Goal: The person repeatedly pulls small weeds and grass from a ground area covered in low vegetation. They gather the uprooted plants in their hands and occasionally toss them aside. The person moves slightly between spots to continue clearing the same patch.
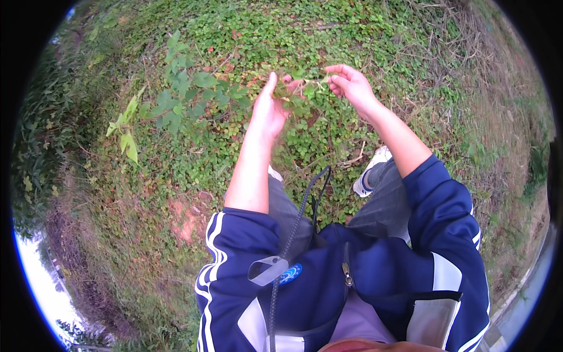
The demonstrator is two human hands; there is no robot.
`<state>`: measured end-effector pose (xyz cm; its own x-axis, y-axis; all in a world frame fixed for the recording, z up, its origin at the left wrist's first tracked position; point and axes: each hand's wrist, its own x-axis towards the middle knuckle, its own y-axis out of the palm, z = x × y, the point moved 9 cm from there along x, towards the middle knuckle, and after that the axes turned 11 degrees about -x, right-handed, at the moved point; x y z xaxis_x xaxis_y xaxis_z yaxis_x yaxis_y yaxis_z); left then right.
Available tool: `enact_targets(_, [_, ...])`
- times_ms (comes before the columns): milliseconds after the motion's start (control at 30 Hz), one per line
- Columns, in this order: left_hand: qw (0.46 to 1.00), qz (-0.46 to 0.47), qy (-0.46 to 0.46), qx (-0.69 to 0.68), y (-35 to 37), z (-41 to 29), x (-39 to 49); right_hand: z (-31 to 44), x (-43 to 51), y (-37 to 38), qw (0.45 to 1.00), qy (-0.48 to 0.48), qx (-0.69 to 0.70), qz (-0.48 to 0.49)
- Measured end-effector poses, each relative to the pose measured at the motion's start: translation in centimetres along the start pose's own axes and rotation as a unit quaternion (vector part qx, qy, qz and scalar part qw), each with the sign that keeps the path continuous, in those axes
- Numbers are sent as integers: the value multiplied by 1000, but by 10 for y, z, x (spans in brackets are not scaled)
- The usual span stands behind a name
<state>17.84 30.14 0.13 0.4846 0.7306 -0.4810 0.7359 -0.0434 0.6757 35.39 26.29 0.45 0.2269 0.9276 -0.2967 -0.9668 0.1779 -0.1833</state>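
Note:
My left hand [268, 110] is cupped around a leafy green sprig [299, 102], its thumb raised and its fingers partly hidden behind the leaves. To the right, my right hand [352, 88] pinches the thin pale stem end of that sprig between thumb and fingers. Broad-leaved green stems [176, 94] spread out left of my left hand, with paler, wilted-looking leaves [128, 141] at their far end. Whether these stems join the sprig is hidden behind my left hand.
Low ground cover [352, 31] surrounds me, with a bare reddish soil patch [184, 219] at left. Dry stalks [462, 39] lie at upper right, dense bushes [48, 114] stand left. A dark cord [301, 215] hangs before my jacket. My white shoe [374, 169] rests among plants.

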Motion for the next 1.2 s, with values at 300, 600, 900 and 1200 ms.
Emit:
enact_targets(300, [942, -105, 180, 261, -31, -45, 28, -35, -8, 44, 891, -134, -420, 106])
enact_targets(600, [777, -69, 184, 598, -13, -62, 28, -212, 12, 98, 712, -36, -617, 332])
enact_targets(900, [666, -48, 238, 705, -18, -77, 15, -272, 87, 148, 812, 69, -496, 300])
enact_targets(1200, [662, -56, 224, 713, -36, -93, 35, -330, 51, 143, 806, 118, -522, 255])
